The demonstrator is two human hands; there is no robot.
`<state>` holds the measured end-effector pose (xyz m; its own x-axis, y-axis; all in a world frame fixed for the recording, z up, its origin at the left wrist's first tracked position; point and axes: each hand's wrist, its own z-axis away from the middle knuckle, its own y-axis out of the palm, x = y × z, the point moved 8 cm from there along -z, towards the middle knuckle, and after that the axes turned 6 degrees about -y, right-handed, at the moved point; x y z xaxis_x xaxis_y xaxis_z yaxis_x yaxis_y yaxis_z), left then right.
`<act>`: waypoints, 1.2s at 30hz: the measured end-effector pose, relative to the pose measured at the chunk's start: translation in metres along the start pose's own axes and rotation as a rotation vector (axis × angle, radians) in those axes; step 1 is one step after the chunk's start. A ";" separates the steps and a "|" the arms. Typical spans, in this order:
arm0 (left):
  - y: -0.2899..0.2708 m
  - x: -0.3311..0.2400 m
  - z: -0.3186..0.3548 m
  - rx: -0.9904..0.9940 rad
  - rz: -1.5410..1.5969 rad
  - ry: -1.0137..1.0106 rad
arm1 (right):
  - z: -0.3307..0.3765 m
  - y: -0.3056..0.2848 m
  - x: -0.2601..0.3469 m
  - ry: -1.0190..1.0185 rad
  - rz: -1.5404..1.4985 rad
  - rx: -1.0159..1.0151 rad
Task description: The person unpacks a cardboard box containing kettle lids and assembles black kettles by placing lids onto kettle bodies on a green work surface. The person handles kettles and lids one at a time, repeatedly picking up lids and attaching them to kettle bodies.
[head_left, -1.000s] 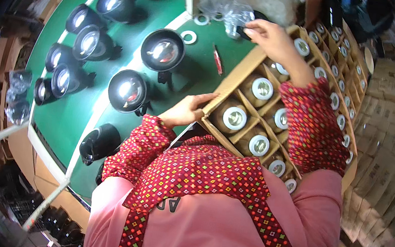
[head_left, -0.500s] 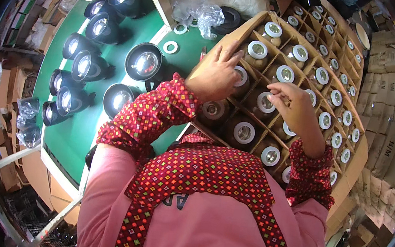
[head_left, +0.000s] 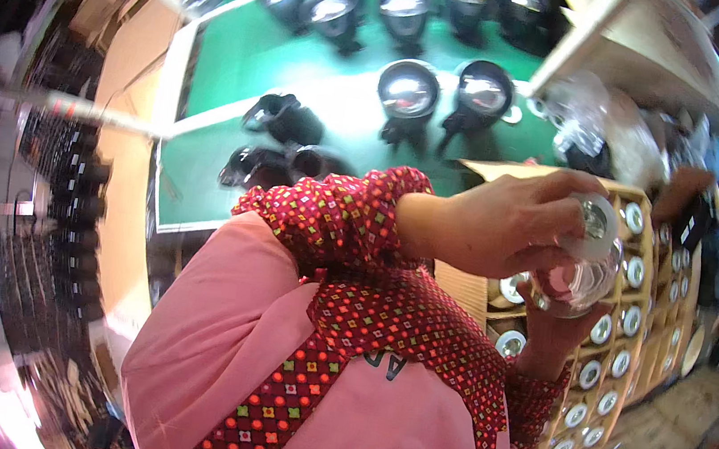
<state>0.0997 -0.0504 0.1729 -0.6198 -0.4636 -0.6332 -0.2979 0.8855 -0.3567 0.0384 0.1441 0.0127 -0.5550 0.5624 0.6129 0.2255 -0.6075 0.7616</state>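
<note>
Raised above the carton is a clear rounded glass [head_left: 578, 292] with a white ring [head_left: 605, 246] around its mouth. My left hand [head_left: 508, 220] comes over from the left, its fingers closed on the ring end. Underneath, my right hand [head_left: 554, 336] grips the glass body; part of its fingers is hidden behind the glass. Below and beyond my hands stands a divided cardboard carton [head_left: 463, 291], with similar white-ringed glasses [head_left: 590, 374] in its cells.
A green tabletop [head_left: 216, 149] carries several black bowl-shaped lamp housings [head_left: 408, 91] and dark parts [head_left: 287, 117] near my left sleeve. Clear plastic bags [head_left: 581, 113] lie under a pale shelf [head_left: 594, 29]. Dark stacked goods [head_left: 78, 217] stand at the left.
Both hands were over the carton's cells; now they hold one white-ringed glass lifted above it. The view has turned, so the green table lies ahead and the carton at the right.
</note>
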 end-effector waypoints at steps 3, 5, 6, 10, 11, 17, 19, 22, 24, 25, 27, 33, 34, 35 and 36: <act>-0.024 0.000 0.031 -0.042 0.075 -0.188 | -0.009 0.002 -0.022 0.125 -0.018 -0.052; -0.041 0.004 0.055 0.013 -0.002 -0.340 | -0.013 0.003 -0.031 0.178 0.047 -0.049; -0.064 0.012 0.071 -0.085 -0.169 -0.391 | -0.015 0.005 -0.037 0.224 -0.009 0.034; -0.175 0.089 0.183 -0.255 -0.820 -0.805 | -0.023 0.020 -0.042 0.287 -0.115 0.235; -0.205 0.106 0.215 -0.240 -0.960 -0.860 | -0.024 0.023 -0.044 0.287 -0.113 0.260; -0.304 0.180 0.333 0.090 -1.315 -1.130 | -0.017 0.049 -0.066 0.230 0.019 0.309; -0.315 0.200 0.354 0.226 -1.104 -1.301 | -0.011 0.057 -0.083 0.246 0.064 0.280; -0.319 0.190 0.333 -0.004 -0.993 -1.240 | -0.009 0.081 -0.094 0.081 0.244 0.312; -0.330 0.147 0.286 -0.158 -1.007 -0.999 | -0.006 0.089 -0.115 0.225 0.068 0.215; -0.337 0.119 0.265 -0.213 -1.024 -0.827 | -0.008 0.097 -0.126 0.359 -0.013 0.209; -0.348 0.067 0.232 -0.311 -1.021 -0.637 | -0.018 0.104 -0.142 0.355 0.098 0.312; -0.318 -0.028 0.159 -0.322 -0.028 -0.458 | -0.026 0.131 -0.190 0.388 -0.096 0.309; -0.311 -0.034 0.153 -0.276 -0.073 -0.446 | -0.026 0.124 -0.201 0.407 -0.199 0.239; -0.300 -0.035 0.150 -0.237 -0.098 -0.375 | -0.018 0.133 -0.208 0.519 -0.303 0.218; -0.290 -0.039 0.143 -0.139 -0.102 -0.342 | -0.015 0.144 -0.215 0.589 -0.369 0.212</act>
<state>0.3141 -0.2937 0.2021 -0.3109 -0.5126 -0.8004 -0.4557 0.8194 -0.3477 0.1781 -0.0723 -0.0123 -0.9504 0.2782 0.1391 0.0578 -0.2815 0.9578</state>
